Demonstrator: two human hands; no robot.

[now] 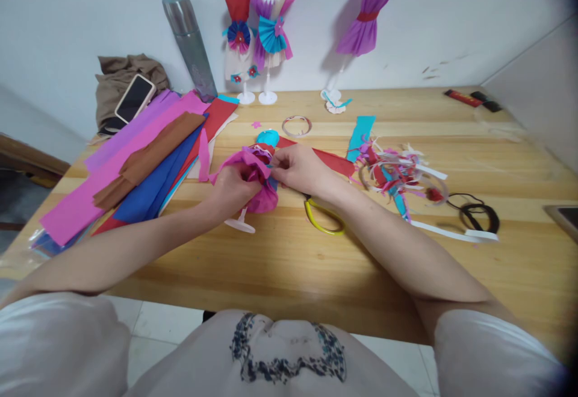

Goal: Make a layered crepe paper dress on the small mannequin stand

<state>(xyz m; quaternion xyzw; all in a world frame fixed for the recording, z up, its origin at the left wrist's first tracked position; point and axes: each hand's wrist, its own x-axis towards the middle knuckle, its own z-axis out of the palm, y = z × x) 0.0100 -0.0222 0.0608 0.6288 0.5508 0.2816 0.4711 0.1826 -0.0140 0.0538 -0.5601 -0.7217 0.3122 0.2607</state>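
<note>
A small dress form wrapped in pink crepe paper (264, 202) leans between my hands, its white round base (240, 226) tilted off to the lower left. My left hand (238, 189) is closed on the pink paper skirt. From the other side my right hand (295, 167) pinches at the waist; what lies between its fingertips is too small to make out. Turquoise paper (268, 138) tops the form, with red just under it. Close to my right wrist are yellow-handled scissors (324, 219), their blades mostly hidden, and a red paper strip (334, 161).
Layered crepe sheets (121, 171), a phone (135, 98) and a steel flask (189, 44) stand left. Dressed mini mannequins (238, 8) line the wall. Paper scraps (392, 171), a tape roll (297, 126), a turquoise strip (361, 135) and a black cord (481, 217) lie about the table.
</note>
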